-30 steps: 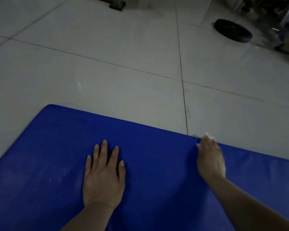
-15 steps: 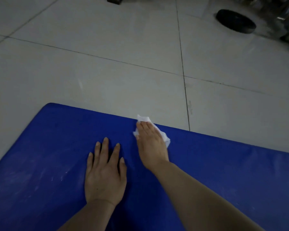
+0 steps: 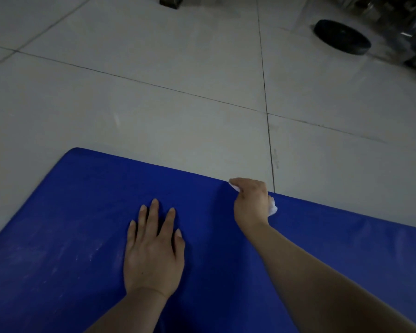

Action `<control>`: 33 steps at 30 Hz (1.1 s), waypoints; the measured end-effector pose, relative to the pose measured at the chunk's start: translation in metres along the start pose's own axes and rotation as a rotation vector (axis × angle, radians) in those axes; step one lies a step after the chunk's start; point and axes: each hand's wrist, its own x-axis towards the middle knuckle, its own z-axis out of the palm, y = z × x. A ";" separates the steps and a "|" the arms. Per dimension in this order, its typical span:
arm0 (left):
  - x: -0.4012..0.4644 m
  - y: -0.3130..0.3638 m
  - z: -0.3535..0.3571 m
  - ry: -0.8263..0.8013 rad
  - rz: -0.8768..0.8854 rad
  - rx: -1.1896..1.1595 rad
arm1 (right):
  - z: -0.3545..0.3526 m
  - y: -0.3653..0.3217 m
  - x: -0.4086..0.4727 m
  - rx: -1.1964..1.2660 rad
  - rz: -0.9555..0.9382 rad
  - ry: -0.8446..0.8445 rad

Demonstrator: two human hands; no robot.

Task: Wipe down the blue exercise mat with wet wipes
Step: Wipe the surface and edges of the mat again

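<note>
Right hand [image 3: 250, 203] clutches wipe [image 3: 272, 207] at mat [image 3: 82, 212] far edge; left hand [image 3: 154, 248] flat, fingers straight.

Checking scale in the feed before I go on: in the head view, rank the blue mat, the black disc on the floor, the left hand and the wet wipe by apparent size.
1. Blue mat, largest by far.
2. Left hand.
3. Black disc; it lies much farther away, so its true size against the hand is unsure.
4. Wet wipe, mostly hidden under the right hand.

The blue exercise mat [image 3: 82, 224] lies flat and fills the lower half of the frame, with pale smudges at lower left. A crumpled white wet wipe [image 3: 272, 207] sits at its far edge, centre right.
</note>
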 end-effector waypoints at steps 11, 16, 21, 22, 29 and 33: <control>0.000 0.000 0.001 0.005 -0.002 -0.013 | 0.010 0.014 -0.004 -0.274 -0.581 -0.263; -0.001 -0.001 0.004 0.028 -0.002 -0.022 | -0.013 0.060 -0.007 -0.235 -0.208 -0.183; -0.001 0.000 0.001 0.003 0.005 -0.032 | 0.006 0.013 -0.010 -0.145 -0.179 -0.181; 0.000 -0.001 0.001 0.004 0.005 -0.030 | 0.011 0.005 -0.011 -0.142 -0.192 -0.187; 0.001 0.000 0.002 0.018 0.001 -0.031 | 0.019 -0.024 -0.005 -0.096 -0.367 -0.131; 0.000 -0.001 0.001 0.016 0.007 -0.029 | 0.008 0.002 -0.009 -0.222 -0.534 -0.133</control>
